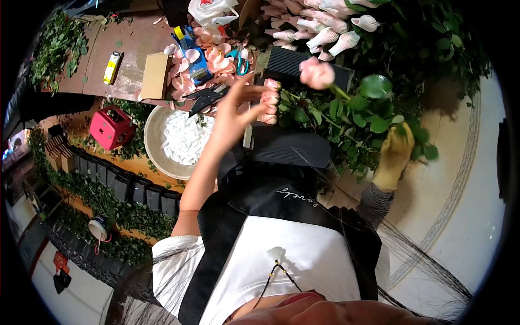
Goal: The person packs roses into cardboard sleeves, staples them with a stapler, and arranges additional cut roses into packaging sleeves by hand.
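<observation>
My left hand (236, 111) is bare, its fingers apart and holding nothing, beside a row of pink-and-white rose heads (269, 101) by the black ridged stand (284, 64). My right hand (395, 154), in a yellowish glove, is closed on the leafy stem of a pink rose (317, 73). The bloom points up and left over the stand, slightly blurred. Green leaves (379, 119) hide part of the stem. Near my left hand lie black pruning shears (207, 99) and loose pink petals (219, 62).
A bowl of small white pieces (187, 138) stands at left, by a red stool (112, 128). The brown table (130, 40) bears a cardboard piece (155, 76), a blue tape dispenser (198, 59) and teal scissors (242, 60). Net-wrapped roses (325, 37) are piled at the top.
</observation>
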A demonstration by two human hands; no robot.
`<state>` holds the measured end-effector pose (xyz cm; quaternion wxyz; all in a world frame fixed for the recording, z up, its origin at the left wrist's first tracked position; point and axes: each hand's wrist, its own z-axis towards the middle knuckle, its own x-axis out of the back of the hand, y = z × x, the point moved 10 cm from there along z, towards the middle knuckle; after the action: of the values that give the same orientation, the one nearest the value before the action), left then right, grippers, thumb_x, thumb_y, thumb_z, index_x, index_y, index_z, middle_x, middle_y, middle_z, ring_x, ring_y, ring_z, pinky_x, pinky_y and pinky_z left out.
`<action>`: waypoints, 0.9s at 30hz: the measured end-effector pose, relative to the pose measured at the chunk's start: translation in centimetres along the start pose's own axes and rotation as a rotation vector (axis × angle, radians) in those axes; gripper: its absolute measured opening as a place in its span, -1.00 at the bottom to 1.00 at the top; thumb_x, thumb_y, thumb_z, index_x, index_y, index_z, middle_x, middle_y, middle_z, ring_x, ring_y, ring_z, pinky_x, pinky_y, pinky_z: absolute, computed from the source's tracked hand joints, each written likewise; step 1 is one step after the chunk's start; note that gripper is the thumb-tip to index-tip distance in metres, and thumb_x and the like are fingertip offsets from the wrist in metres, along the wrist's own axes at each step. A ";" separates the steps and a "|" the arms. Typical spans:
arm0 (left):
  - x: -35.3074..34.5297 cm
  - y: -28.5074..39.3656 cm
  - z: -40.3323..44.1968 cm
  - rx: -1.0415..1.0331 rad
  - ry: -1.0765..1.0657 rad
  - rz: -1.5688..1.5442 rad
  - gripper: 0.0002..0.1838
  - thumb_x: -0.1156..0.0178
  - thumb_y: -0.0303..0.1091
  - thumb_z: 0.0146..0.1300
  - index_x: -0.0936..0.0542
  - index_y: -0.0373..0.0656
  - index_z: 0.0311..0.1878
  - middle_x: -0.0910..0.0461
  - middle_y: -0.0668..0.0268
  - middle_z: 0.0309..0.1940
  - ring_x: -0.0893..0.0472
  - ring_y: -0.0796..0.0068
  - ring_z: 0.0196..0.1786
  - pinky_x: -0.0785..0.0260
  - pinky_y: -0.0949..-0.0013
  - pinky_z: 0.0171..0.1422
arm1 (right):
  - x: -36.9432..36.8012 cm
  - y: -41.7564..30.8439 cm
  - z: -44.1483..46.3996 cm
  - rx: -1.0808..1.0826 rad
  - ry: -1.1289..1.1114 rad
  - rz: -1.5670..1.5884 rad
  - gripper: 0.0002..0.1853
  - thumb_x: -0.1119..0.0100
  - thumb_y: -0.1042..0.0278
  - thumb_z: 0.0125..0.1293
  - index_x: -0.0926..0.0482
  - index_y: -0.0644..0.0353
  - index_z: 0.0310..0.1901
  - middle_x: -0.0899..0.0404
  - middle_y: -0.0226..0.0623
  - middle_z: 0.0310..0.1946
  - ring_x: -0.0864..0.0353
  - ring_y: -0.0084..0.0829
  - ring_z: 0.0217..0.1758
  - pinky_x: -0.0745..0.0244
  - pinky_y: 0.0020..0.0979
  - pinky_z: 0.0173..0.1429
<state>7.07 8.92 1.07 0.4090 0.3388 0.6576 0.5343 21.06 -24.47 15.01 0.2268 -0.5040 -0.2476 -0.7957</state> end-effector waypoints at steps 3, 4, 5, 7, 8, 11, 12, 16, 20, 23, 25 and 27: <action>4.6 -2.2 0.8 0.000 0.164 0.483 -0.58 -0.33 -0.40 0.31 -0.57 -0.32 0.20 -0.71 0.08 0.00 -0.73 0.32 0.02 -0.54 0.31 0.15 | 0.7 -1.8 1.8 0.076 -0.020 0.085 -0.91 -0.11 0.42 0.37 -0.59 0.17 -0.26 -0.64 -0.18 -0.31 -0.64 -0.11 0.00 -0.54 -0.07 0.19; 5.1 -4.2 1.2 0.041 0.154 0.426 -0.64 -0.30 -0.38 0.35 -0.60 -0.32 0.16 -0.73 0.10 -0.08 -0.74 0.33 -0.04 -0.55 0.34 0.08 | -1.4 -1.6 0.8 0.057 -0.017 0.064 -0.92 -0.07 0.46 0.35 -0.57 0.17 -0.27 -0.62 -0.17 -0.31 -0.62 -0.08 -0.03 -0.54 -0.08 0.14; 4.9 -6.3 1.2 0.128 0.103 0.411 -0.65 -0.29 -0.36 0.37 -0.61 -0.32 0.14 -0.75 0.11 -0.13 -0.75 0.35 -0.07 -0.55 0.35 0.05 | -6.1 -1.7 0.7 -0.033 -0.363 -0.004 -0.92 -0.03 0.56 0.21 -0.51 0.19 -0.30 -0.57 -0.15 -0.36 -0.58 -0.04 -0.16 -0.51 -0.08 -0.02; 4.2 -11.4 1.5 0.198 0.040 0.324 -0.70 -0.25 -0.32 0.41 -0.65 -0.32 0.09 -0.77 0.15 -0.21 -0.75 0.40 -0.14 -0.54 0.39 -0.03 | -11.6 -3.2 -1.3 -0.004 -0.203 0.080 -0.91 -0.06 0.61 0.07 -0.52 0.23 -0.38 -0.55 -0.14 -0.40 -0.55 -0.01 -0.22 -0.47 -0.07 -0.10; 3.4 -11.7 1.5 0.247 -0.003 0.436 -0.72 -0.23 -0.34 0.42 -0.64 -0.35 0.06 -0.77 0.13 -0.21 -0.76 0.40 -0.14 -0.54 0.39 -0.03 | -15.9 -3.1 -3.0 -0.021 -0.257 0.109 -0.93 -0.11 0.57 0.09 -0.57 0.24 -0.38 -0.61 -0.14 -0.35 -0.59 -0.01 -0.16 -0.50 -0.07 -0.05; 2.8 -12.6 1.3 0.233 0.014 0.363 -0.73 -0.20 -0.39 0.43 -0.63 -0.43 0.01 -0.76 0.10 -0.25 -0.75 0.41 -0.17 -0.55 0.39 -0.04 | -24.8 -2.1 -7.5 -0.070 -0.523 0.090 -0.86 -0.15 0.50 0.17 -0.68 0.27 -0.27 -0.70 -0.08 -0.21 -0.65 -0.02 -0.08 -0.55 -0.13 0.07; 2.9 -13.7 1.2 0.220 0.016 0.336 -0.74 -0.17 -0.39 0.45 -0.64 -0.42 0.01 -0.76 0.14 -0.26 -0.74 0.44 -0.18 -0.54 0.39 -0.05 | -24.8 -2.0 -6.6 -0.077 -0.607 0.064 -0.85 -0.18 0.49 0.16 -0.69 0.27 -0.26 -0.71 -0.07 -0.19 -0.66 -0.03 -0.09 -0.55 -0.12 0.07; 1.7 -16.2 0.0 0.368 -0.069 0.300 -0.70 -0.08 -0.35 0.52 -0.63 -0.43 0.04 -0.75 0.16 -0.23 -0.72 0.47 -0.18 -0.55 0.41 -0.03 | -14.1 -1.7 -2.9 -0.213 -0.669 0.091 -0.46 -0.32 0.29 0.26 -0.52 0.15 0.28 -0.70 -0.11 -0.01 -0.68 -0.04 -0.05 -0.58 -0.13 0.07; 1.1 -19.9 -1.3 0.386 -0.016 0.407 -0.74 -0.11 -0.33 0.50 -0.66 -0.32 0.02 -0.76 0.09 -0.26 -0.75 0.37 -0.19 -0.55 0.35 -0.06 | -6.7 -13.0 4.2 0.050 -0.635 0.949 -0.53 -0.30 0.40 0.29 -0.56 0.06 0.25 -0.66 -0.11 0.12 -0.64 -0.10 0.15 -0.50 -0.17 0.29; 0.4 -18.3 -1.3 0.314 0.010 0.473 -0.74 -0.15 -0.34 0.47 -0.65 -0.29 0.06 -0.75 0.05 -0.26 -0.76 0.32 -0.16 -0.55 0.33 -0.04 | -14.4 -18.6 2.0 0.163 -0.759 0.786 -0.70 -0.25 0.24 0.32 -0.59 0.13 0.04 -0.71 -0.13 -0.23 -0.69 -0.04 -0.17 -0.57 -0.08 -0.03; 0.5 -18.9 -1.4 0.356 -0.039 0.410 -0.71 -0.16 -0.39 0.46 -0.59 -0.35 0.12 -0.76 0.08 -0.19 -0.76 0.35 -0.11 -0.56 0.35 0.01 | -21.6 -20.9 -1.0 0.311 -0.994 0.501 -0.68 -0.25 0.14 0.30 -0.57 0.24 -0.12 -0.71 -0.07 -0.31 -0.72 -0.04 -0.21 -0.61 -0.02 -0.11; 0.5 -18.9 -1.2 0.441 -0.061 0.313 -0.71 -0.13 -0.46 0.46 -0.56 -0.42 0.14 -0.75 0.10 -0.12 -0.75 0.39 -0.03 -0.55 0.40 0.06 | -24.3 -22.6 -2.7 0.483 -1.011 0.355 -0.71 -0.25 0.16 0.28 -0.58 0.21 -0.12 -0.71 -0.15 -0.35 -0.75 -0.15 -0.27 -0.61 -0.11 -0.21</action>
<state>5.60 5.07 -17.40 0.2575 0.5329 0.6852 0.4246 14.88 -5.98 -11.97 0.3186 -0.7889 -0.4110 -0.3274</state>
